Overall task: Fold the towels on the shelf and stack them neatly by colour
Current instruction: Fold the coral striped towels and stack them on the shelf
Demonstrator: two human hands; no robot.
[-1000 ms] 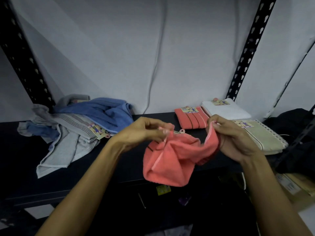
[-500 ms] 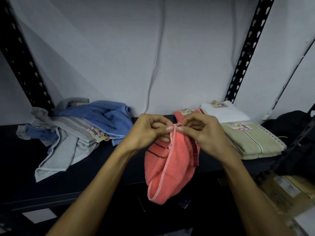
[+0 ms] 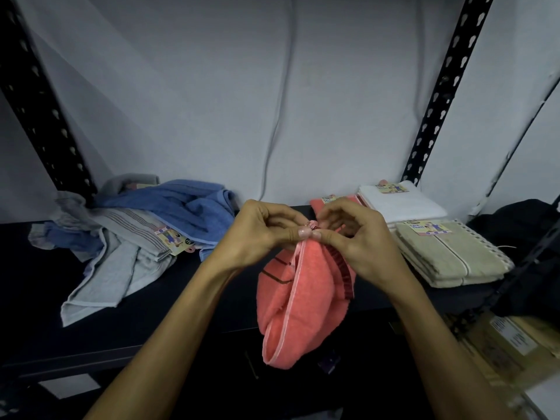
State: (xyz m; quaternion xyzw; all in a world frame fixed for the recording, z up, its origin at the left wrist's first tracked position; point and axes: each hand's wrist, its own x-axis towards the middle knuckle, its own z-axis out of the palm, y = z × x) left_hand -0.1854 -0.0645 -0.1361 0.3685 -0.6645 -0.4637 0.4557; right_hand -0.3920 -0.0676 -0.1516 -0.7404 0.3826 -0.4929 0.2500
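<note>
Head | left hand and right hand pinch coral towel

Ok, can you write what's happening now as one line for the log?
step: folding | left hand: pinches coral towel corner | right hand: pinches same corner | towel: hangs, off shelf

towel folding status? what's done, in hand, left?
Done: folded white towel, beige stack and a coral one sit on the shelf's right side. In hand: left hand and right hand pinch a coral towel's corners together. Left: the rumpled blue and grey pile.
</note>
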